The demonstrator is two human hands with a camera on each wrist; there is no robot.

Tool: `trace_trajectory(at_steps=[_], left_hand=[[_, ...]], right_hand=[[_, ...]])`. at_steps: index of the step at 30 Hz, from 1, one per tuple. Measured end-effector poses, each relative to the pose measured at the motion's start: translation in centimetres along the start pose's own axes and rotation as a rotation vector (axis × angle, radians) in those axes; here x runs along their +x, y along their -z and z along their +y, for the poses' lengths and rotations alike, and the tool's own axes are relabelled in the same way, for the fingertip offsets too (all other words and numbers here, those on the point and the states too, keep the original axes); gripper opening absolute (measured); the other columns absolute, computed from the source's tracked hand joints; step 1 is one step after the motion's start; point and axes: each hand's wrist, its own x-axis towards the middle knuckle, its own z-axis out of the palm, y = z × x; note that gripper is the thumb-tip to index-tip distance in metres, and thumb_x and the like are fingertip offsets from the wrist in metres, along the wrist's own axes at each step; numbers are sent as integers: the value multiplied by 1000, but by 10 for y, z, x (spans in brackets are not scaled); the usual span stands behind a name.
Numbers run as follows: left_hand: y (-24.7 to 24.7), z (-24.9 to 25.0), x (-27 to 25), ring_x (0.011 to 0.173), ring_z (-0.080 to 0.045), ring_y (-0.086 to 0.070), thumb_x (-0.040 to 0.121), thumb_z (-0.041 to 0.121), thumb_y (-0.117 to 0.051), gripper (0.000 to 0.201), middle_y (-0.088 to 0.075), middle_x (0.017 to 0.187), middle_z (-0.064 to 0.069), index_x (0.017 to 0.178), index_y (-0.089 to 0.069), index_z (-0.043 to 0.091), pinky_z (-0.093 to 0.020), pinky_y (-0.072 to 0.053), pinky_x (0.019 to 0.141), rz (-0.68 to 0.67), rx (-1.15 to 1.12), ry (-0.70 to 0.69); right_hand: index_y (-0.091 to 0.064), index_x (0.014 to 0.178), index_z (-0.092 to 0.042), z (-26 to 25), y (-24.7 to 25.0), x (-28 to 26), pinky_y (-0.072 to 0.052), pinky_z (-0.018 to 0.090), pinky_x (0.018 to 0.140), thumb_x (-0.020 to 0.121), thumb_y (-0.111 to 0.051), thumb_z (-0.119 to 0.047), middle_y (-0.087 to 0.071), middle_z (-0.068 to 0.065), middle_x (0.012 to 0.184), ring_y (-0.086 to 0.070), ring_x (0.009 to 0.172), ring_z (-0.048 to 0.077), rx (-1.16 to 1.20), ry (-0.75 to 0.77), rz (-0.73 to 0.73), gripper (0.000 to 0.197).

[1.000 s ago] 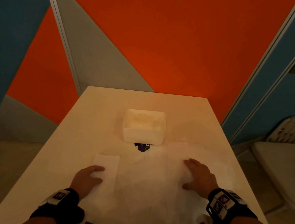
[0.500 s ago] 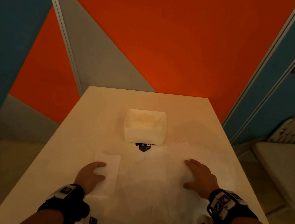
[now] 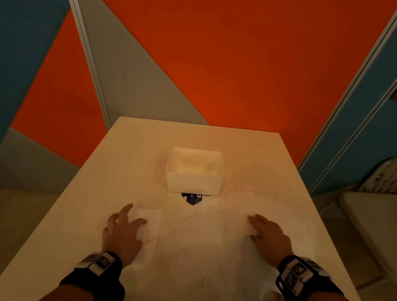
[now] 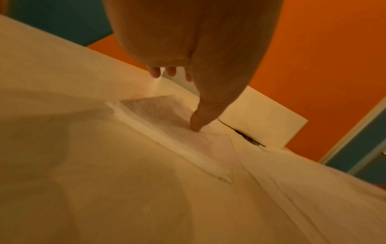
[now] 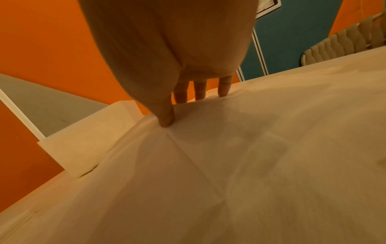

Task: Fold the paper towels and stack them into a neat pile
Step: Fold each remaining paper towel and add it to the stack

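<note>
Pressing down on paper is what occupies both hands at this moment. On the left, a narrow folded paper towel [image 3: 148, 227] lies flat on the pale desk [image 3: 124, 158], and the left hand [image 3: 123, 233] is laid over its near-left part with the fingers [image 4: 196, 122] spread and nearly straight, nothing being gripped; in the left wrist view the thumb tip is planted on the sheet. To the right of it, a broad unfolded paper towel [image 3: 208, 247] is spread across the middle of the desk, faint crease lines crossing it. The right hand [image 3: 270, 239] is rested on its right part, fingers [image 5: 224, 87] straight and slightly apart, thumb pressed at a meeting of creases.

For the step to be done well, the folded strip is probably best kept pinned while its edges are checked for squareness, and the wide sheet smoothed outward before any fold is made, since thin tissue is likely to wrinkle or drag under a sliding palm.

The paper looks soft, matte and faintly embossed, thin enough to blend into the desk. Beyond the sheets, a white rectangular container [image 3: 194, 171] with rounded corners stands over a small dark printed scrap [image 3: 192, 199].
</note>
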Motion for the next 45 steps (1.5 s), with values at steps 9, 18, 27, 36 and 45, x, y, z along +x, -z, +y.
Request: trace_trajectory(at_steps=[9, 18, 27, 36, 45], left_hand=[[-11, 1, -3, 139, -14, -24, 95, 32, -51, 47, -23, 153, 7, 140, -38, 28, -22, -18, 113, -122, -159, -205], [18, 30, -2, 126, -13, -41, 85, 36, -68, 30, -49, 128, 9, 111, -54, 39, -25, -29, 108, -138, -435, -207], [88, 98, -18, 88, -14, -68, 80, 30, -74, 69, -71, 79, 5, 127, -32, 60, -32, -51, 88, -432, -1296, -219], [99, 121, -20, 70, -19, -62, 83, 7, -68, 9, -69, 78, -21, 85, -76, 13, -26, -51, 61, -108, -1244, -221], [85, 123, -8, 84, -4, -37, 80, 49, -59, 23, -45, 89, 16, 84, -75, 33, -9, -31, 73, 357, -464, -711]], right_hand=[[-36, 145, -33, 4, 3, 5, -25, 42, 115, 103, -37, -28, -28, -10, 155, -29, 141, 18, 124, -21, 28, 43], [-66, 73, -8, -51, 66, -30, -40, 30, 67, 99, -49, -27, -63, 5, 73, -57, 71, 22, 531, 123, 211, 37], [-69, 86, -4, -99, 106, -56, -53, 32, 67, 95, -55, -23, -72, 9, 79, -69, 68, 19, 1400, -9, 41, 25], [-68, 103, -1, -93, 93, -57, -53, 37, 82, 93, -58, -23, -73, 15, 99, -67, 93, 26, 1611, -152, -12, 26], [-32, 141, -44, -93, 80, -56, -30, 37, 104, 62, -80, -57, -24, -10, 144, -25, 131, 18, 206, 251, 284, 93]])
